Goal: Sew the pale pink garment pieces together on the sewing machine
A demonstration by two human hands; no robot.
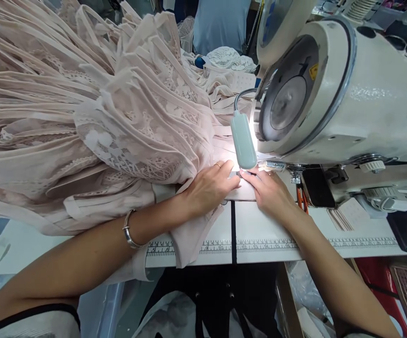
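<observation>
Under the sewing machine [305,103], my left hand [212,185] has its fingers bent and closed on a pale pink lace bra [245,191]. A ring and a bracelet show on that arm. My right hand [269,188] meets it from the other side, thumb and fingers pressed together on the same fabric beside the needle area. A small pale green lamp [244,141] on a bendy neck lights this spot and hides part of it. A large heap of pink lace bras [143,117] lies against my left forearm, with one piece hanging toward the table's front edge.
A ruler strip [270,245] runs along the white table's front edge, crossed by a black band [233,230]. Orange-handled snips [301,198], a dark phone [318,187] and a card stack [340,218] lie right of my hand. A person in blue [221,26] is behind the machine.
</observation>
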